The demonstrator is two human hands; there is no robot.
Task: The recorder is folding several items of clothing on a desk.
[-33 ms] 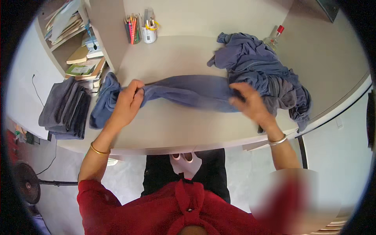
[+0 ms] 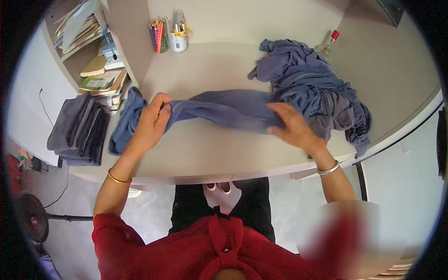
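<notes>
Over the pale, smooth table (image 2: 200, 158), the left hand (image 2: 156, 119) clenches a long blue fabric piece (image 2: 219, 109); the right hand (image 2: 295, 127), thumb and fingers spread, is at its right end, contact unclear. Leftward sits a folded dark-grey cloth stack (image 2: 77, 128); farther back, rightward, a rumpled blue-grey fabric heap (image 2: 303, 77).

The long cloth (image 2: 226, 110) is blue, the shirt (image 2: 172, 249) red.
</notes>
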